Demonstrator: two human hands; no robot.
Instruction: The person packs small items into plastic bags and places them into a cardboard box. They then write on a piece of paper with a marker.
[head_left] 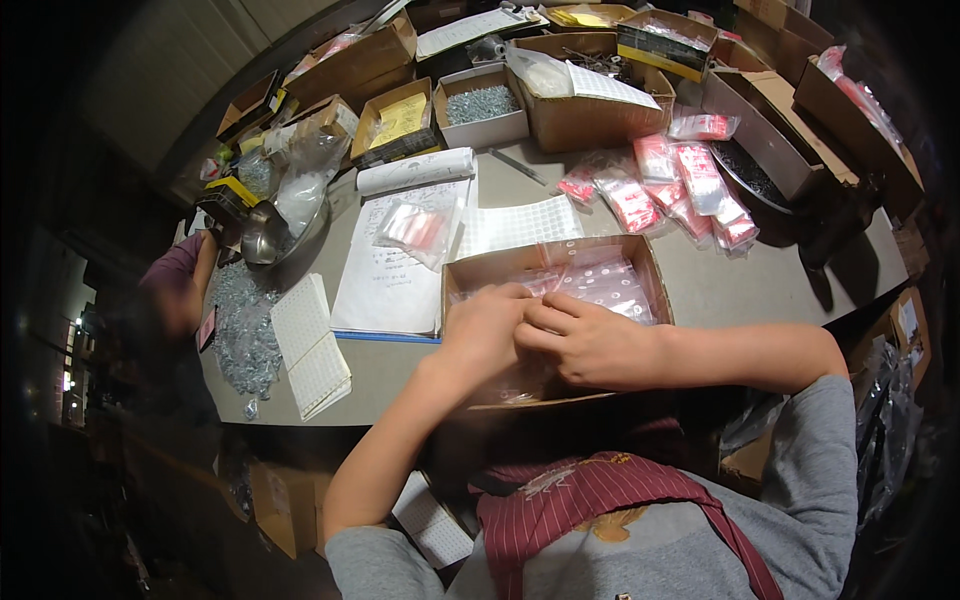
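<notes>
The worktop (390, 385) is well lit, and boxed plastic bags (606, 287) glint. Fisheye distortion bends its edges; corners fall black. A person (180, 268) at left blurs.

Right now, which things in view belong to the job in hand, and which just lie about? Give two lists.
In the job, apparently:
left hand
right hand
open cardboard box under both hands
clear bags inside it

Apparently lying about:
steel bowl
loose metal pieces
notepad
</notes>
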